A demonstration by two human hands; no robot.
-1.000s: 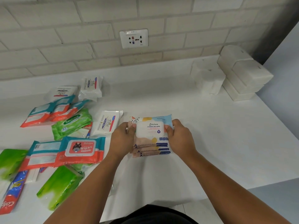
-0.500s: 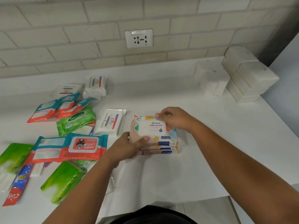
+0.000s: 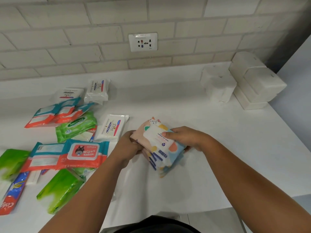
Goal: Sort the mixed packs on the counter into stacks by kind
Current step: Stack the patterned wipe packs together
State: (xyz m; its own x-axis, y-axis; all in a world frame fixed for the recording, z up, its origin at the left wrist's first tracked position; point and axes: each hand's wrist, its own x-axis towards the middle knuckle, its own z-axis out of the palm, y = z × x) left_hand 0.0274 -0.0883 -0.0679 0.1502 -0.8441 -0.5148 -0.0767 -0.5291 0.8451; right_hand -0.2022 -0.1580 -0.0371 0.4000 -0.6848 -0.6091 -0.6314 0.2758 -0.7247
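The left hand (image 3: 127, 145) grips the left end of a stack of pastel wipes packs (image 3: 161, 148), fingers curled round its edge, while the right hand (image 3: 186, 138) clamps the right end, thumb lying on the white label of the top pack and fingers wrapped round the side. The stack sits askew between the hands, in the middle of the counter (image 3: 227, 157) toward its front edge; whether it rests on the surface or is raised off it cannot be told. Just left of the left hand lies a white Dove pack (image 3: 112, 127), and beside that a green Sanicare pack (image 3: 77, 125) overlapping a red toothpaste box. Nearer the front edge a teal-and-orange Wipes pack (image 3: 84, 152) lies face up, touching a second teal-and-orange pack (image 3: 43, 157) turned face down. Plain green packs (image 3: 60, 189) lie at the front left, one beside a Colgate box (image 3: 10, 195) at the left edge. Further back on the left are more teal-and-orange packs (image 3: 50, 115) fanned together, then two more Dove packs (image 3: 98, 89) near the back edge. In the back right corner white packs (image 3: 255, 84) are piled up, well apart from the rest. A wall socket (image 3: 143, 42) sits in the pale brick wall (image 3: 67, 31) above the counter
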